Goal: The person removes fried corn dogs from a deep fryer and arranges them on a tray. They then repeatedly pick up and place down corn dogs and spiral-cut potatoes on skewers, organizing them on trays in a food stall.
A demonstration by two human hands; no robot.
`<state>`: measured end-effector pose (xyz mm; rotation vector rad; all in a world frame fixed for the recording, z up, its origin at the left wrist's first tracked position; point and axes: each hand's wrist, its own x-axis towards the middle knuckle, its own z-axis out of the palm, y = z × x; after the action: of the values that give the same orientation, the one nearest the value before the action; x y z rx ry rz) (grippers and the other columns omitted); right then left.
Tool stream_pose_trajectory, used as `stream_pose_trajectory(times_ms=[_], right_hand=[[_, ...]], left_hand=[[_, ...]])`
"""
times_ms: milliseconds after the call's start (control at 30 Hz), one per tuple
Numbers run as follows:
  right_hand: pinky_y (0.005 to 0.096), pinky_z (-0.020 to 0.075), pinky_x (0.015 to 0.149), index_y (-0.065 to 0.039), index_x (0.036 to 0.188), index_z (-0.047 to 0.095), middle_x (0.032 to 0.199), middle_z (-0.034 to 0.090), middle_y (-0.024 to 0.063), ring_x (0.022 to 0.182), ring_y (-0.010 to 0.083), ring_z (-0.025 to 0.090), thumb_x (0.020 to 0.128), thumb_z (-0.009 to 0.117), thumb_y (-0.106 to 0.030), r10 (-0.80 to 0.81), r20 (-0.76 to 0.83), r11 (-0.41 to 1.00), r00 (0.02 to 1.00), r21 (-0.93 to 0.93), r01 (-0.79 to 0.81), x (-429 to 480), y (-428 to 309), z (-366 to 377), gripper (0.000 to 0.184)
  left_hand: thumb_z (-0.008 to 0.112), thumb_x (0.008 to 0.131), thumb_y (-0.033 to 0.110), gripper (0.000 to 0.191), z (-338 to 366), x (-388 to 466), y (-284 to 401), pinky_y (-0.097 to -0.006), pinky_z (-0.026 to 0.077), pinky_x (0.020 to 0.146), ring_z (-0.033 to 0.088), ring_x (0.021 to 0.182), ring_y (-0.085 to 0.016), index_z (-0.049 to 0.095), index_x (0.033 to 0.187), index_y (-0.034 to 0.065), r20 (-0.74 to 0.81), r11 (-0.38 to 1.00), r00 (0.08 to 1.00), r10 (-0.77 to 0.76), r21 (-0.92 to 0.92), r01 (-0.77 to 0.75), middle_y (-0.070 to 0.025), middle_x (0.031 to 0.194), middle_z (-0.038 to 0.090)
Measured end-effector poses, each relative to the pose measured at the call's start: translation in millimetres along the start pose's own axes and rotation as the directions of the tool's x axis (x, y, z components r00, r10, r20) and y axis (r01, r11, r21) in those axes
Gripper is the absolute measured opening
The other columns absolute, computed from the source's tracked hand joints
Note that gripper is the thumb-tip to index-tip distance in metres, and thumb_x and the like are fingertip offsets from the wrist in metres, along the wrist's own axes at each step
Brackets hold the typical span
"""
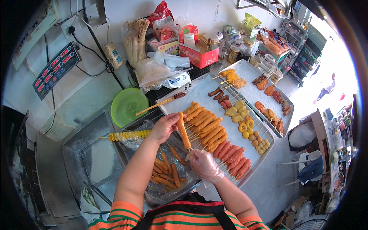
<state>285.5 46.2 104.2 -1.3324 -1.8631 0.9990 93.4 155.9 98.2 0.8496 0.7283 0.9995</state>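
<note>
A skewered sausage (183, 130), orange-brown, is held nearly upright between both hands. My left hand (166, 126), bare, pinches its upper end. My right hand (204, 165), in a clear plastic glove, grips the stick at its lower end. Beneath my forearms lies a plastic-lined tray (161, 198) with loose orange-brown sausages (165, 169). Just right of the held sausage, rows of similar skewered sausages (205, 123) rest on a white-lined metal tray (198, 89), beside pinkish-red skewered sausages (233, 158). A yellow spiral on a stick (129, 135), partly in plastic, lies by my left forearm.
A green bowl (129, 106) stands behind the lined tray. Bundled wooden skewers (135, 40) and a red box (198, 54) stand by the wall. Another tray (247, 69) of skewered food lies at the back right. A metal basin (89, 155) is at left.
</note>
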Motion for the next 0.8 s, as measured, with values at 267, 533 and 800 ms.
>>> stream_pose_trajectory(times_ms=[267,533,800], right_hand=[[0.0439,0.0431,0.060,0.001,0.074,0.053,0.068,0.054,0.0246,0.068,0.0405,0.055,0.084,0.050,-0.013,0.012,0.048,0.998,0.999,-0.068,-0.009,0,-4,-6,0.017],[0.0313,0.0411,0.052,0.000,0.071,0.054,0.056,0.052,0.0078,0.052,0.0177,0.049,0.087,0.051,-0.019,0.269,0.019,0.933,0.963,0.243,-0.266,10,8,1,0.025],[0.0286,0.0346,0.039,-0.006,0.066,0.054,0.057,0.051,0.0024,0.043,0.0132,0.045,0.086,0.054,-0.018,0.224,-0.195,0.830,0.955,0.552,-0.082,68,57,1,0.022]], left_hand=[[0.055,0.091,0.022,0.027,4,1,-9,-0.0215,0.041,0.070,0.050,0.077,-0.007,0.060,0.110,0.0025,-0.042,0.998,0.997,-0.064,0.001,0.064,0.0001,0.091,0.060],[0.054,0.091,0.035,0.036,10,19,-29,-0.0234,0.040,0.068,0.051,0.075,-0.008,0.058,0.113,0.0074,-0.169,0.989,0.981,-0.099,-0.122,0.078,0.0015,0.088,0.059],[0.052,0.090,0.036,0.029,-19,-1,-46,-0.0216,0.038,0.059,0.049,0.065,-0.006,0.059,0.108,0.0134,-0.559,0.999,0.829,0.019,0.051,0.012,0.0034,0.082,0.058]])
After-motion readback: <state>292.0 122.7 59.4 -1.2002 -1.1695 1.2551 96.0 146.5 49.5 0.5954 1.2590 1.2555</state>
